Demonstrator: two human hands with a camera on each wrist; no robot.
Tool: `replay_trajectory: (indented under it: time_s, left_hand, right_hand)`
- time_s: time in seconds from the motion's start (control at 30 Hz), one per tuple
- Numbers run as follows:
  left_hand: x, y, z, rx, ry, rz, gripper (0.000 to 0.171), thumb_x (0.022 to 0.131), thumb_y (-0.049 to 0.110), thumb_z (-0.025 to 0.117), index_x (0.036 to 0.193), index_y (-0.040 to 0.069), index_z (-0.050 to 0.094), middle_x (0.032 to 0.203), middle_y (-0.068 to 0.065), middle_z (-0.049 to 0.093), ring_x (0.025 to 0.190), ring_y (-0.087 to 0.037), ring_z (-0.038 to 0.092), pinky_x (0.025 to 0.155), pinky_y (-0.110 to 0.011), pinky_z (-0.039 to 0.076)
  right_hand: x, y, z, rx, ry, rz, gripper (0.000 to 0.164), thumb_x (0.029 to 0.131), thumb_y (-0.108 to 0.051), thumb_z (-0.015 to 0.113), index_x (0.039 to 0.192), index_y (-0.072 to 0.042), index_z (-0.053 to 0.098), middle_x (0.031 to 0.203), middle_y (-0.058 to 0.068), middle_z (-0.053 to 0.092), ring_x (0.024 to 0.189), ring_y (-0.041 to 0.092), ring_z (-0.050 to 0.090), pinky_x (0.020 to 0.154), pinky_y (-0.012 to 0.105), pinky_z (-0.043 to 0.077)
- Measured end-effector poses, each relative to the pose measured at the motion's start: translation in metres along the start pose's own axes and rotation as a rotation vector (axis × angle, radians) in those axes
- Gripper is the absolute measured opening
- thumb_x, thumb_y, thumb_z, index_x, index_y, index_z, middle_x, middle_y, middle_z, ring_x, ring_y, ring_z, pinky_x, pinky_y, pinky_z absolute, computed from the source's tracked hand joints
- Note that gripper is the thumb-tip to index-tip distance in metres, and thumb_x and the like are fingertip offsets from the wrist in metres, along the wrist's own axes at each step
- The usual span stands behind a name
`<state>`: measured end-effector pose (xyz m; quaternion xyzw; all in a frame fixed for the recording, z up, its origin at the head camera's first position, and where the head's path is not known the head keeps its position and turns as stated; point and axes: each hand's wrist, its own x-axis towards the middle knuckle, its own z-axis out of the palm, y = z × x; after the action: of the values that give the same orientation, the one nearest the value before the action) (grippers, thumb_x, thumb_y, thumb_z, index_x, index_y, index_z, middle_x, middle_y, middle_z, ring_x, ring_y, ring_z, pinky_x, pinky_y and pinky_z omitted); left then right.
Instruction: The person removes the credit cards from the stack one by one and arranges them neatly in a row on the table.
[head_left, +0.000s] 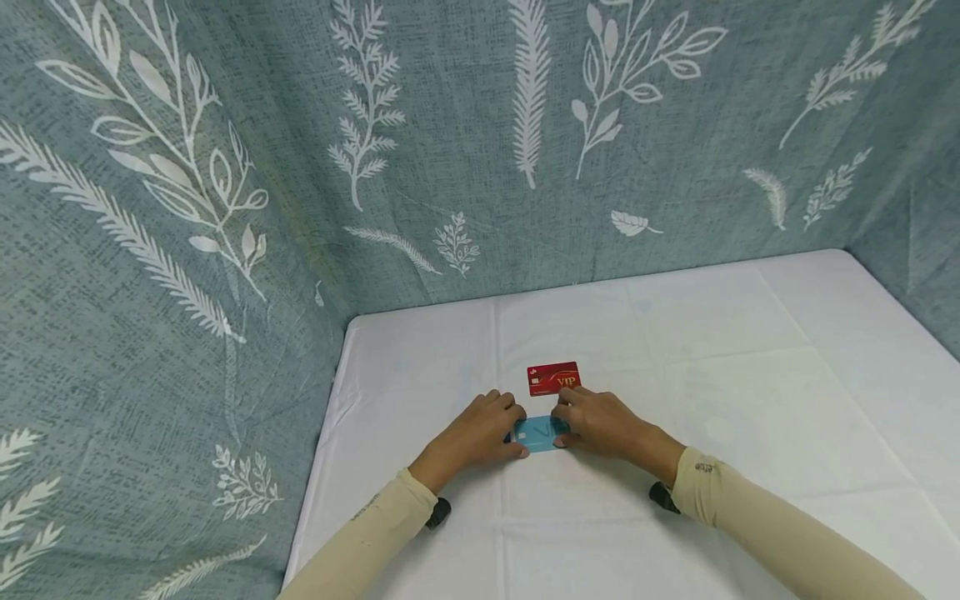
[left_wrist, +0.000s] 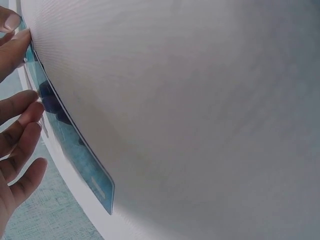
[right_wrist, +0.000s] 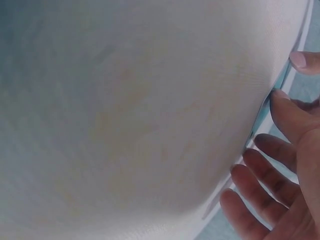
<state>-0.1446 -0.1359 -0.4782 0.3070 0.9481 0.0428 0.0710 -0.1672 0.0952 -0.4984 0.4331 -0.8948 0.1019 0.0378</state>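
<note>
A light blue card [head_left: 534, 433] with a small chip mark lies on the white cloth between the hands. My left hand [head_left: 480, 429] holds its left end, thumb on the near edge and fingers on the far edge. A darker blue piece shows under that hand; in the left wrist view a blue card [left_wrist: 80, 147] with dark blue patches reaches past the fingers. I cannot tell whether this is a second card. At the right end, my right hand [head_left: 600, 423] pinches the light blue card between thumb and fingers. A red VIP card [head_left: 546, 379] lies just beyond, its near right corner by the right fingers.
White cloth [head_left: 720, 350] with fold lines covers the table. Grey-green curtains [head_left: 465, 150] with white leaf prints hang behind it and at both sides. Black wrist devices [head_left: 663, 497] sit under both cream sleeves.
</note>
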Motion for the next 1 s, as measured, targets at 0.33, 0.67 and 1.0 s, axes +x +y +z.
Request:
replay_trajectory:
  time_s: [0.33, 0.67, 1.0]
  left_hand:
    - [0.002, 0.000, -0.001, 0.021, -0.012, 0.004, 0.049, 0.087, 0.045, 0.076, 0.122, 0.012, 0.068, 0.112, -0.003, 0.064, 0.094, -0.015, 0.052, 0.085, -0.029, 0.048]
    - [0.003, 0.002, -0.001, 0.035, -0.017, 0.016, 0.048, 0.089, 0.045, 0.074, 0.122, 0.012, 0.068, 0.110, -0.003, 0.065, 0.093, -0.015, 0.052, 0.082, -0.027, 0.048]
    - [0.006, 0.002, -0.004, 0.105, 0.037, 0.009, 0.047, 0.092, 0.046, 0.070, 0.125, 0.012, 0.067, 0.115, -0.004, 0.066, 0.098, -0.018, 0.058, 0.085, -0.031, 0.051]
  right_hand:
    - [0.000, 0.000, 0.000, -0.005, -0.014, 0.012, 0.046, 0.081, -0.041, 0.082, 0.113, -0.009, 0.074, 0.104, 0.004, 0.065, 0.088, 0.013, 0.062, 0.072, 0.027, 0.057]
    - [-0.005, 0.002, -0.001, 0.004, -0.022, 0.013, 0.046, 0.082, -0.042, 0.081, 0.113, -0.009, 0.073, 0.104, 0.004, 0.064, 0.088, 0.013, 0.060, 0.072, 0.026, 0.057]
    - [-0.007, 0.011, -0.009, 0.020, -0.024, 0.051, 0.044, 0.085, -0.042, 0.079, 0.114, -0.010, 0.073, 0.107, 0.004, 0.067, 0.091, 0.017, 0.063, 0.073, 0.031, 0.058]
